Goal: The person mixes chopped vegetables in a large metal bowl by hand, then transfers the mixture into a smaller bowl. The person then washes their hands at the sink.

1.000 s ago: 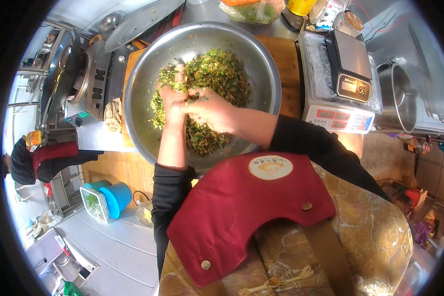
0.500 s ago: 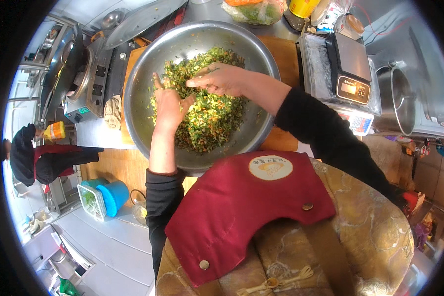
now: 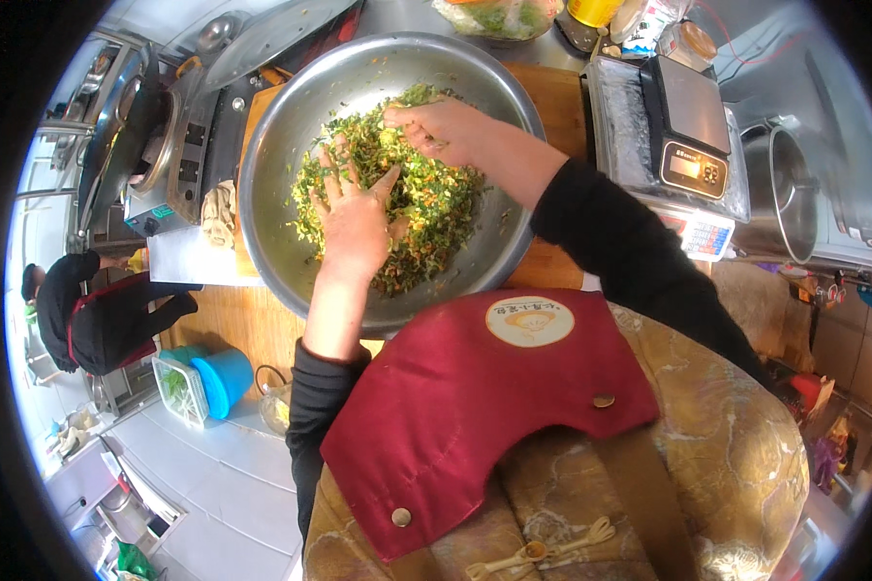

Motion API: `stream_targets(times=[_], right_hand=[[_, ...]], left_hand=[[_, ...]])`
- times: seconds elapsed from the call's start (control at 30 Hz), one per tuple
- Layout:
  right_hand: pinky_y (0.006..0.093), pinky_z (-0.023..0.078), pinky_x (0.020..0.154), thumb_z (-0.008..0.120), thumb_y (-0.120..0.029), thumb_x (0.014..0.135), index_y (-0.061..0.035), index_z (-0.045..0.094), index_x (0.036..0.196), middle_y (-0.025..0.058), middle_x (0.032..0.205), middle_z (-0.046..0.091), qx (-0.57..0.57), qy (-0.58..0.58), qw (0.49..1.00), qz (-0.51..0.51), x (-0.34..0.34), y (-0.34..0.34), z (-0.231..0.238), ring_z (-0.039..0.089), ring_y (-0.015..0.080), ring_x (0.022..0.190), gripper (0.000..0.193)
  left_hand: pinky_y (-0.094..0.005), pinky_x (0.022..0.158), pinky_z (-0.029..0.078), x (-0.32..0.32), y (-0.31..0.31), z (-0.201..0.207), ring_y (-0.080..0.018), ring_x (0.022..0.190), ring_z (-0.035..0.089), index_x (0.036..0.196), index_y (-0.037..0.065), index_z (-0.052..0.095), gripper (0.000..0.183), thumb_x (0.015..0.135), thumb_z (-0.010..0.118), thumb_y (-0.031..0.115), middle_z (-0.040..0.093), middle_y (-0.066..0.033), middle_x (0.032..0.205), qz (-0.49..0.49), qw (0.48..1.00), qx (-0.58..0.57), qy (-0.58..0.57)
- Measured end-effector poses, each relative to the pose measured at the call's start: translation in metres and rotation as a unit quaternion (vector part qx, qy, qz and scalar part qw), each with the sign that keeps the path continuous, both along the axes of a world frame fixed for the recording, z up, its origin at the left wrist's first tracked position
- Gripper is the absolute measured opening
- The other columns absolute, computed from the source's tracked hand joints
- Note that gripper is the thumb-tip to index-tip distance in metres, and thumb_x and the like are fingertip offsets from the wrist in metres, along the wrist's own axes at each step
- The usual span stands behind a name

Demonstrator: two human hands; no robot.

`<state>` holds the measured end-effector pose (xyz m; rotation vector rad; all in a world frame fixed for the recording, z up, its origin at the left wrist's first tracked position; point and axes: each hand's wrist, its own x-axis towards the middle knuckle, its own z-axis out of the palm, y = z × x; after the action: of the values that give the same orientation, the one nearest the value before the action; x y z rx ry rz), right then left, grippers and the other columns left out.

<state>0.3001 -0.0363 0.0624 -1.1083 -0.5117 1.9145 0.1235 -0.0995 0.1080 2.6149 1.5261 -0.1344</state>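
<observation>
A wide steel bowl (image 3: 273, 266) holds a heap of chopped green vegetables (image 3: 421, 208) mixed with orange bits. My left hand (image 3: 354, 223) lies on the near left part of the heap, palm down, its fingers spread and their tips among the greens. Over the far right side of the heap is my right hand (image 3: 444, 131), its fingers loosely bent and apart, touching the mix. Bits of vegetable cling to the fingers. Neither hand visibly grips anything.
The bowl stands on a wooden board (image 3: 564, 111). To its right are a digital scale (image 3: 690, 121) and a steel pot (image 3: 783, 194). A stove (image 3: 179, 160) and a folded cloth (image 3: 219, 215) are at left. A co-worker (image 3: 102, 310) stands far left, near a blue bucket (image 3: 225, 380).
My left hand has shifted right and toward me, its fingers more spread. My right hand has risen slightly away from the left one. The co-worker at left has moved.
</observation>
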Motion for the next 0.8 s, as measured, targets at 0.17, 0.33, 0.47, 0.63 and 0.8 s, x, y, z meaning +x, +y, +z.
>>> stream_targets(times=[0.17,0.33,0.47,0.63,0.8], right_hand=[[0.015,0.027,0.038,0.071,-0.02,0.084,-0.0079,0.057,0.073,-0.0031,0.061,0.046,-0.003,0.022,0.986,0.163,-0.022,-0.023,0.008,0.035,0.0021,0.044,0.022],[0.0158,0.03,0.039,0.067,-0.011,0.086,-0.0009,0.059,0.081,-0.0007,0.063,0.05,-0.048,0.073,0.996,0.006,-0.026,-0.015,0.005,0.036,0.0036,0.044,0.014],[0.0118,0.031,0.039,0.069,-0.007,0.083,-0.0034,0.057,0.075,0.0017,0.066,0.052,-0.083,0.094,0.987,-0.096,-0.015,-0.006,0.005,0.042,0.0025,0.049,0.014],[0.0162,0.03,0.04,0.068,-0.007,0.082,-0.0028,0.059,0.077,0.0042,0.068,0.054,-0.059,0.069,0.991,0.1,-0.038,-0.024,0.001,0.043,0.0047,0.049,0.011],[0.0225,0.034,0.045,0.064,-0.009,0.081,-0.0023,0.057,0.066,0.0064,0.062,0.052,0.06,-0.17,0.983,0.028,-0.029,-0.013,0.023,0.045,0.0091,0.055,0.019]], left_hand=[[-0.0642,0.11,0.007,0.009,0.011,-0.011,-0.0414,0.143,0.001,0.129,0.027,0.057,0.053,0.078,0.067,0.017,0.005,-0.0084,0.158,-0.013,0.995,0.037,0.092],[-0.0665,0.109,0.005,0.004,0.001,-0.014,-0.0403,0.143,0.005,0.114,0.019,0.066,0.034,0.08,0.062,0.015,0.016,-0.006,0.155,-0.058,0.995,0.055,0.061],[-0.0663,0.11,0.005,-0.006,-0.005,-0.003,-0.0391,0.142,0.009,0.118,0.026,0.065,0.047,0.073,0.075,0.027,0.039,-0.0054,0.146,-0.112,0.983,0.066,0.129],[-0.0632,0.112,0.0,0.007,-0.005,-0.01,-0.0306,0.142,0.018,0.131,0.016,0.053,0.049,0.082,0.057,0.013,0.043,-0.0105,0.142,-0.162,0.96,0.112,0.201],[-0.0457,0.118,0.01,-0.016,-0.005,0.003,-0.027,0.141,0.023,0.116,0.014,0.065,0.032,0.085,0.056,0.009,0.043,-0.0083,0.143,-0.203,0.974,0.082,0.055]])
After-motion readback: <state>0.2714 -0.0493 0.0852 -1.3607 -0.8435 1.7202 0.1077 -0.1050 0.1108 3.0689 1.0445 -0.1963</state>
